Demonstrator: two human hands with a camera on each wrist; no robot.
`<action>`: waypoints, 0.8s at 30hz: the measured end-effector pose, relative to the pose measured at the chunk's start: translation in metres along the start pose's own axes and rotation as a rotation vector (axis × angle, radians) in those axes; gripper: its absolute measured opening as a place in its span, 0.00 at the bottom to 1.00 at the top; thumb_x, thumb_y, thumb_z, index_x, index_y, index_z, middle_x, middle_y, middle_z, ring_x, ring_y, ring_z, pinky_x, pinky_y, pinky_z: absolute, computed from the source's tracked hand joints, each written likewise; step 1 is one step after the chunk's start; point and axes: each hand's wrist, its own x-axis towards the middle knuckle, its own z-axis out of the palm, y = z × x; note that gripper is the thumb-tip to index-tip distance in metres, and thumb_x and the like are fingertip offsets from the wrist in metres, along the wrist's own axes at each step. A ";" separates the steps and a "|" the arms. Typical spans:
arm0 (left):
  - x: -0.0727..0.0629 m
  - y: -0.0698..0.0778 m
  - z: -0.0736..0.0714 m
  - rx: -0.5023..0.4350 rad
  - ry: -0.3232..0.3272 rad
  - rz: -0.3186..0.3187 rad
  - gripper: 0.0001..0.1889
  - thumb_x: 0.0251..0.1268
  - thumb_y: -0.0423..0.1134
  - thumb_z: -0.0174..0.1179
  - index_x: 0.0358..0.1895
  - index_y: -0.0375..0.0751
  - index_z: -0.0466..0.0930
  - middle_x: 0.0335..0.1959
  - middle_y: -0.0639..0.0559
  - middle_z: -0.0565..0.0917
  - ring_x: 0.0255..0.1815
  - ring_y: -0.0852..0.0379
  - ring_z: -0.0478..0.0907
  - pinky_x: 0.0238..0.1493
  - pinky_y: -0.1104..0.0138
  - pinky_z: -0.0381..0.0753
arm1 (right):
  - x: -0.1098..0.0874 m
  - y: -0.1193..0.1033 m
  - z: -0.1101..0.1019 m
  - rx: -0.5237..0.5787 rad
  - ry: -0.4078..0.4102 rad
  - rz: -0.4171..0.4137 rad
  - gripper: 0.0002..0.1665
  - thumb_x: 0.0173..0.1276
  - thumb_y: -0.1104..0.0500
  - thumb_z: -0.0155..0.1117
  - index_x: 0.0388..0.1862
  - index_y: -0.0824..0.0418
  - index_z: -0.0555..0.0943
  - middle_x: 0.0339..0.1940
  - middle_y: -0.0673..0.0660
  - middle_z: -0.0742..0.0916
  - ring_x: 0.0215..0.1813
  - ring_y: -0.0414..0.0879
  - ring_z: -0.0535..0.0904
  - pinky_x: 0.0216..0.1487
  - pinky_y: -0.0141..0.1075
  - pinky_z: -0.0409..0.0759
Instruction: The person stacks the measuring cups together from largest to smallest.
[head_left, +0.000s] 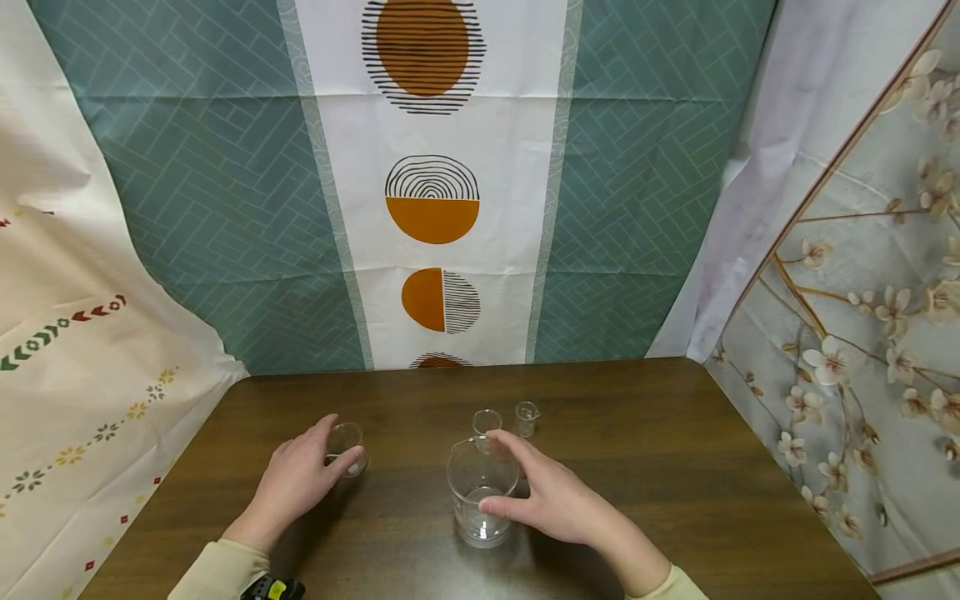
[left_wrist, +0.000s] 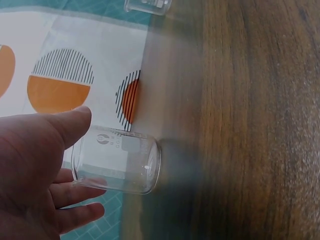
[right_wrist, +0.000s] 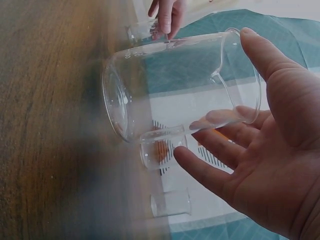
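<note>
On the table in front of me stands a large clear glass beaker (head_left: pixel 482 521) with a pouring lip. My right hand (head_left: pixel 551 492) is spread around its right side, thumb at the rim and fingers along the far wall. In the right wrist view, those fingers (right_wrist: pixel 212 162) are loosely extended, some seen beside or through the glass. To the left, a smaller glass beaker (left_wrist: pixel 120 162) with white markings stands on the table. My left hand (head_left: pixel 296 471) reaches about it, thumb close to the rim in the left wrist view, other fingers relaxed on the opposite side.
Behind the large beaker are two more small glass beakers, one (head_left: pixel 487 419) just beyond its rim and another (head_left: pixel 527 419) to the right. The brown wooden table (head_left: pixel 637 433) ends at a hanging patterned cloth (head_left: pixel 622 208). More cloths hang at both sides.
</note>
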 end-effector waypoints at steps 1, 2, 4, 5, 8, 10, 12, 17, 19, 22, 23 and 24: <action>0.000 0.000 0.000 0.000 0.001 0.000 0.42 0.77 0.55 0.70 0.75 0.21 0.69 0.67 0.22 0.81 0.66 0.24 0.80 0.66 0.27 0.71 | 0.000 0.000 0.000 0.000 0.000 0.000 0.51 0.71 0.29 0.75 0.86 0.41 0.66 0.78 0.44 0.80 0.75 0.50 0.78 0.71 0.61 0.77; 0.000 0.000 0.000 0.001 0.002 0.000 0.42 0.77 0.55 0.71 0.75 0.21 0.69 0.66 0.23 0.82 0.66 0.25 0.81 0.66 0.27 0.72 | 0.000 0.000 0.000 0.000 0.000 0.000 0.51 0.71 0.28 0.75 0.86 0.41 0.66 0.78 0.44 0.80 0.75 0.50 0.78 0.71 0.61 0.77; 0.000 -0.001 0.001 0.002 0.002 -0.001 0.41 0.77 0.54 0.71 0.74 0.21 0.70 0.65 0.23 0.82 0.65 0.25 0.81 0.65 0.28 0.73 | 0.000 -0.001 0.000 0.002 0.001 -0.003 0.51 0.71 0.29 0.75 0.86 0.41 0.66 0.78 0.44 0.80 0.75 0.51 0.78 0.71 0.61 0.77; 0.000 -0.001 0.001 0.000 0.002 -0.002 0.41 0.77 0.54 0.71 0.73 0.21 0.71 0.65 0.24 0.83 0.65 0.26 0.82 0.65 0.28 0.73 | 0.000 -0.001 0.000 0.002 0.000 -0.003 0.51 0.71 0.29 0.75 0.86 0.41 0.66 0.78 0.44 0.80 0.75 0.50 0.78 0.71 0.61 0.77; 0.000 -0.001 0.001 -0.006 0.000 -0.008 0.40 0.76 0.55 0.71 0.72 0.22 0.72 0.64 0.25 0.83 0.64 0.27 0.82 0.63 0.29 0.75 | 0.000 -0.001 0.000 0.003 -0.001 -0.004 0.51 0.71 0.29 0.75 0.85 0.41 0.66 0.78 0.44 0.80 0.75 0.50 0.78 0.71 0.61 0.77; 0.000 -0.002 0.001 -0.009 0.000 -0.012 0.39 0.76 0.55 0.72 0.72 0.23 0.73 0.64 0.26 0.84 0.63 0.27 0.83 0.62 0.29 0.75 | 0.000 -0.001 0.000 0.003 -0.002 -0.007 0.51 0.72 0.29 0.75 0.85 0.42 0.66 0.78 0.44 0.80 0.75 0.50 0.78 0.71 0.61 0.77; 0.000 -0.002 0.001 -0.013 -0.002 -0.016 0.39 0.76 0.55 0.72 0.72 0.23 0.73 0.64 0.26 0.83 0.63 0.28 0.83 0.62 0.29 0.76 | 0.000 -0.001 0.000 0.005 -0.004 -0.009 0.51 0.72 0.29 0.75 0.85 0.43 0.66 0.78 0.44 0.80 0.75 0.50 0.78 0.71 0.61 0.77; 0.000 -0.002 0.001 -0.018 -0.003 -0.020 0.40 0.75 0.56 0.72 0.72 0.24 0.73 0.65 0.26 0.83 0.62 0.28 0.83 0.62 0.28 0.76 | 0.001 0.000 0.000 0.010 -0.005 -0.009 0.51 0.72 0.30 0.75 0.86 0.44 0.66 0.77 0.44 0.80 0.75 0.50 0.78 0.71 0.61 0.77; 0.000 -0.002 0.001 -0.019 -0.003 -0.024 0.40 0.75 0.56 0.72 0.72 0.23 0.73 0.65 0.26 0.83 0.62 0.27 0.83 0.62 0.28 0.75 | 0.000 0.000 0.000 0.011 -0.005 -0.009 0.51 0.72 0.30 0.76 0.86 0.45 0.66 0.77 0.44 0.80 0.75 0.50 0.78 0.71 0.61 0.77; -0.001 -0.002 0.001 -0.025 -0.008 -0.032 0.40 0.75 0.56 0.72 0.72 0.23 0.72 0.65 0.25 0.82 0.62 0.27 0.82 0.62 0.30 0.77 | 0.000 0.001 0.000 0.011 -0.007 -0.009 0.51 0.72 0.30 0.75 0.86 0.45 0.66 0.77 0.44 0.80 0.75 0.50 0.78 0.71 0.61 0.77; -0.001 -0.002 0.001 -0.028 -0.010 -0.035 0.41 0.75 0.56 0.72 0.72 0.23 0.72 0.65 0.25 0.82 0.62 0.27 0.82 0.62 0.31 0.77 | 0.000 0.001 0.000 0.011 -0.008 -0.009 0.52 0.72 0.30 0.75 0.86 0.45 0.66 0.77 0.44 0.80 0.75 0.50 0.78 0.71 0.61 0.77; -0.001 -0.003 0.001 -0.032 -0.012 -0.038 0.41 0.75 0.56 0.72 0.72 0.23 0.72 0.64 0.25 0.82 0.62 0.27 0.82 0.62 0.31 0.78 | 0.000 0.001 0.000 0.010 -0.008 -0.009 0.52 0.72 0.29 0.75 0.86 0.46 0.66 0.77 0.44 0.80 0.75 0.50 0.78 0.71 0.61 0.77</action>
